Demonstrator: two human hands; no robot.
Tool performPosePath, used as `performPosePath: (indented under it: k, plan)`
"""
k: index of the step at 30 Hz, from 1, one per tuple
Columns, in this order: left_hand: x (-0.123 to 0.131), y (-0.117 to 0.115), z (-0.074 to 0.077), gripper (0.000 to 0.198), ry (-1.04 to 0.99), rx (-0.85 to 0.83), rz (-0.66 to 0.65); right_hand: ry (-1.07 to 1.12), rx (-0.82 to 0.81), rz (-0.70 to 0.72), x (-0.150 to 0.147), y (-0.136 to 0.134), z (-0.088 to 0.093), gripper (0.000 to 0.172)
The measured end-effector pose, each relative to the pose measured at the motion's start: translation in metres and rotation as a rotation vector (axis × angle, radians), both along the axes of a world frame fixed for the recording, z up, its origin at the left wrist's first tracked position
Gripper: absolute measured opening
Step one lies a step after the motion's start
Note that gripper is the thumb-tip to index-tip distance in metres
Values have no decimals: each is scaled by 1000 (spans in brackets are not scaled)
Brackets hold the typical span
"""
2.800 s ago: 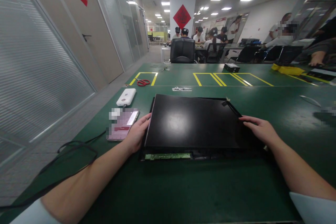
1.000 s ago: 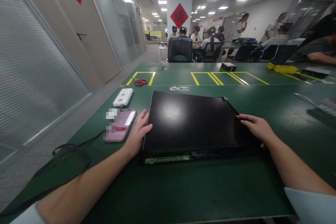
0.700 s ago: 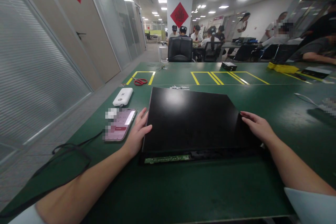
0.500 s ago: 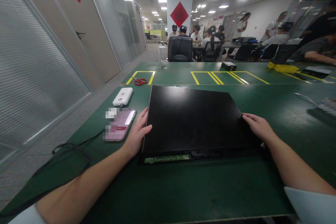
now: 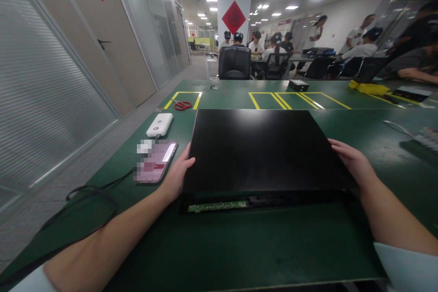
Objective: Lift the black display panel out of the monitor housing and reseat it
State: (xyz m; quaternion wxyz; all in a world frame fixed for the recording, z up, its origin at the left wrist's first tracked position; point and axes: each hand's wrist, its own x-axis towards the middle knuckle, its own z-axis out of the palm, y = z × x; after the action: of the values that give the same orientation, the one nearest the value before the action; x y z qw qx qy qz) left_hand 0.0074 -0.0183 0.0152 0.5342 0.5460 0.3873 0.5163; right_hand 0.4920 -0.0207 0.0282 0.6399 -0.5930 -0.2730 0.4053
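A flat, glossy black screen panel (image 5: 260,150) is held by its two sides above the green table. My left hand (image 5: 178,172) grips the left edge, its thumb on the upper face and its other fingers partly hidden along the side. At the right edge my right hand (image 5: 354,160) is closed on the panel, with its fingertips partly behind that edge. Under the panel's near edge lies a black frame (image 5: 290,200) with a narrow green circuit board (image 5: 217,206) showing at its left part. A dark gap separates panel and frame along the front.
To the left lie a phone (image 5: 158,162), a white power bank (image 5: 159,124), a black cable (image 5: 92,188) and red-handled scissors (image 5: 183,105). Yellow tape marks (image 5: 270,94), a small black box (image 5: 298,85) and a yellow object (image 5: 369,88) are farther back. Several people sit beyond.
The panel's right side has risen and shifted right, so the panel looks wider and more level. My right hand has moved right with it; the left hand has barely moved.
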Motion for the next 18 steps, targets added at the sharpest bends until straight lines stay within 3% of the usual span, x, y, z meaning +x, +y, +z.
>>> performPosePath:
  k: [4, 7, 12, 18]
  plan:
    - [-1, 1, 0, 71, -61, -10, 28, 240, -50, 141, -3, -9, 10, 40]
    - [0, 5, -1, 66, -134, -42, 32, 296, -96, 174, -6, -11, 12, 46]
    - [-2, 11, -6, 58, -208, -156, -32, 316, 21, -25, -8, -11, 20, 41]
    - [-9, 15, -8, 49, -240, -179, 96, 308, 223, -187, -16, -14, 30, 28]
